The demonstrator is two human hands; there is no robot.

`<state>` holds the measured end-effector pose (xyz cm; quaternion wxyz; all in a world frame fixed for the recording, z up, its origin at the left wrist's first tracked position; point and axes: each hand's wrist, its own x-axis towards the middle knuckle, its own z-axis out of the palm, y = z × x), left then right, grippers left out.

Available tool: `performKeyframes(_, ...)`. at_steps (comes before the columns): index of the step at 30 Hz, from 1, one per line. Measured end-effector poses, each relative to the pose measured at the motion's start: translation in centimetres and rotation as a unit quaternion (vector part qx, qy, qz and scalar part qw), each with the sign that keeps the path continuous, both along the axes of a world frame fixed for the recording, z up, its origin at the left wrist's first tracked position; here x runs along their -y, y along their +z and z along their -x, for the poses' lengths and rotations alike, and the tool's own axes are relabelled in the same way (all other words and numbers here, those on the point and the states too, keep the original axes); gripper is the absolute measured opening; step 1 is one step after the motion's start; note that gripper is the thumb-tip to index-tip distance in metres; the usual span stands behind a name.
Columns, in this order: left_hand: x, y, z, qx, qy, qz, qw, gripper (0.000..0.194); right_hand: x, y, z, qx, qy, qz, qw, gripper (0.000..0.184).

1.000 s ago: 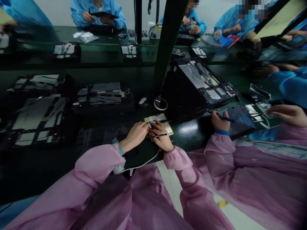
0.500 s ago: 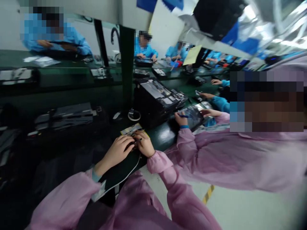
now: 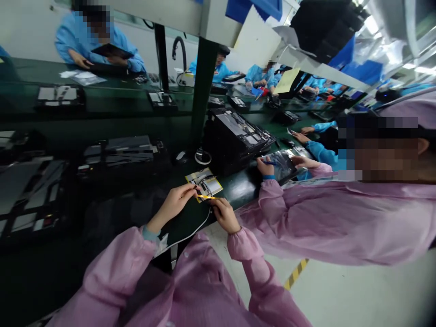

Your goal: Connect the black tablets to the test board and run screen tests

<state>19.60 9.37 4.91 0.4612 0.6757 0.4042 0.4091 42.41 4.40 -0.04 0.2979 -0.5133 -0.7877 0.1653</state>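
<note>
A thin yellow strip [image 3: 207, 197] with a shiny patch stretches between my two hands. The fingers of my left hand [image 3: 176, 202] are pinched at its left end, where a small dark bit also shows. My right hand [image 3: 226, 215] is closed at the strip's right end, its fingers curled and partly hidden. Just beyond, a yellow-edged card or sheet [image 3: 214, 185] with dark and white parts on it lies on the dark green bench [image 3: 184, 227]. The strip overlaps the near edge of this card.
Behind the card are a white ring-shaped item [image 3: 203, 158] and a tall stack of black trays [image 3: 225, 150]. A tray with grey panels [image 3: 126, 150] stands left. A white cable [image 3: 194, 235] follows the bench edge. At right, a co-worker in pink [image 3: 306, 218] holds a blue pen [image 3: 269, 162].
My hands were close together over the card; now they are apart, with the yellow strip visible between them. More of the card shows. The whole view has shifted slightly and become sharper.
</note>
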Motion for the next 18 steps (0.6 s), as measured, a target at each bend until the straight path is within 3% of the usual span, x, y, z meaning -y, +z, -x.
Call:
performKeyframes(3, 0.2, -0.3, 0.6, 0.005, 0.011, 0.022, 1.000, 0.029, 0.0, 0.5, 0.5, 0.050, -0.016, 0.010, 0.999, 0.027)
performKeyframes(6, 0.4, -0.6, 0.8, 0.010, 0.004, 0.029, 1.000, 0.030, 0.2, 0.9, 0.8, 0.109, -0.021, 0.032, 0.993, 0.034)
performKeyframes(10, 0.6, -0.8, 1.0, 0.023, 0.004, 0.042, 0.999, 0.029, 0.4, 1.0, 1.0, 0.108, -0.023, 0.060, 0.992, 0.039)
performKeyframes(16, 0.6, -0.9, 1.1, 0.042, 0.028, 0.062, 0.997, 0.027, 0.5, 1.0, -1.3, 0.103, -0.127, 0.037, 0.986, 0.020)
performKeyframes(18, 0.6, -1.0, 1.1, 0.040, 0.025, 0.066, 0.997, 0.027, 0.5, 0.8, -2.4, 0.087, -0.167, 0.011, 0.982, 0.022)
